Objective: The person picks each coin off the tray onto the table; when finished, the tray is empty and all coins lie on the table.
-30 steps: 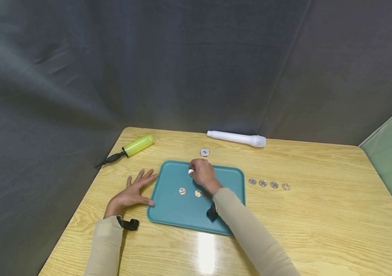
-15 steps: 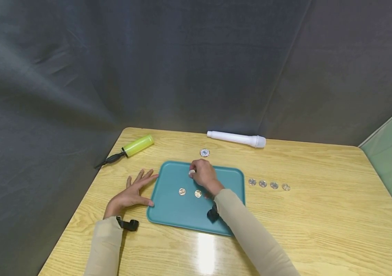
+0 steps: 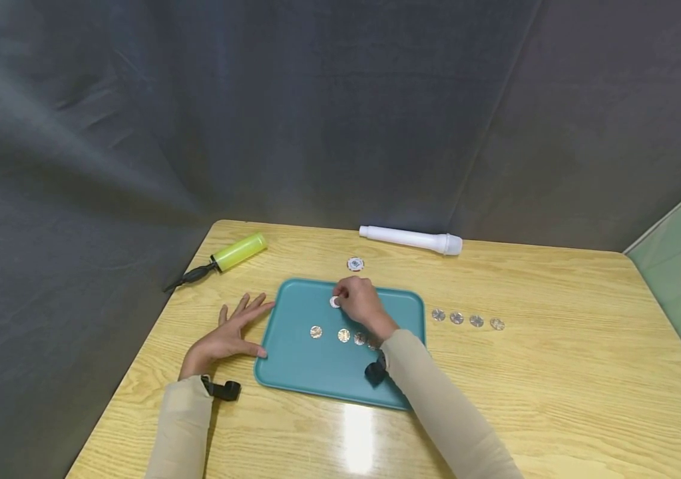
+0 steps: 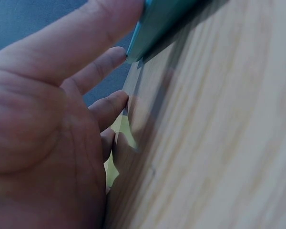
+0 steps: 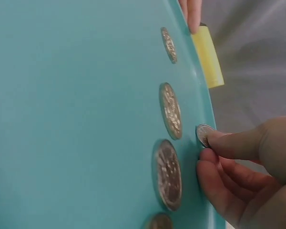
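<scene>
A teal tray (image 3: 310,372) lies on the wooden table. My right hand (image 3: 361,303) pinches a silver coin (image 3: 335,302) at the far part of the tray; the right wrist view shows the thumb over part of this coin (image 5: 204,135). Nearer to me, several coins lie in a row: a gold-toned coin (image 3: 315,332), a second gold-toned coin (image 3: 343,335), a darker coin (image 3: 360,338) and one partly hidden by my right wrist. My left hand (image 3: 226,340), fingers spread, touches the tray's left rim with thumb and index finger.
Right of the tray, several coins (image 3: 456,319) form a row on the table. Beyond the tray lie a white poker chip (image 3: 355,264) and a white toy microphone (image 3: 410,239). A yellow-green hand pump (image 3: 238,253) with a black end lies at the back left.
My right hand has shifted slightly to the right with the coin, uncovering more of the row's coins beneath the wrist. The left hand has stayed at the rim.
</scene>
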Tool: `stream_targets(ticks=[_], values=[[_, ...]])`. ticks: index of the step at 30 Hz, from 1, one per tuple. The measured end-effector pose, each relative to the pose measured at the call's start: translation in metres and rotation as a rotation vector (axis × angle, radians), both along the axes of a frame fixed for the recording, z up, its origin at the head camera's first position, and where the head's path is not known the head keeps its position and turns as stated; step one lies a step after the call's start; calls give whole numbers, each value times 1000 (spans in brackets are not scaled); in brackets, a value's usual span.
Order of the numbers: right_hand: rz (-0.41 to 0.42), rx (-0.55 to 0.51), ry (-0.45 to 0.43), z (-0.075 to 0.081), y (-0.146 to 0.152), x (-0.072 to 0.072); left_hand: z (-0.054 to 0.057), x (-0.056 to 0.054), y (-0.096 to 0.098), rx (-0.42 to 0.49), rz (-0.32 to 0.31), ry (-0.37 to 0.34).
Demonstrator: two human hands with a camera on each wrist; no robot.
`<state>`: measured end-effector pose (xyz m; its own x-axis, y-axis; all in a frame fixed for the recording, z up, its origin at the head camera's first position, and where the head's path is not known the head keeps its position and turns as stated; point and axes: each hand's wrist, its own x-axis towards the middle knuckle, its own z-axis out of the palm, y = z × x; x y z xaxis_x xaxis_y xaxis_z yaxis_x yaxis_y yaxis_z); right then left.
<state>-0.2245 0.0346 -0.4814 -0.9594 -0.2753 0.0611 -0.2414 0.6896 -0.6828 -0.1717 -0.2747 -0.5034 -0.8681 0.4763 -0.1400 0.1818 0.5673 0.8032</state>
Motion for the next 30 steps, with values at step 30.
stream_targets(ticks=[30], values=[[-29,-342,-227,11,34,7,0,-1,-1,-2,4,-7]])
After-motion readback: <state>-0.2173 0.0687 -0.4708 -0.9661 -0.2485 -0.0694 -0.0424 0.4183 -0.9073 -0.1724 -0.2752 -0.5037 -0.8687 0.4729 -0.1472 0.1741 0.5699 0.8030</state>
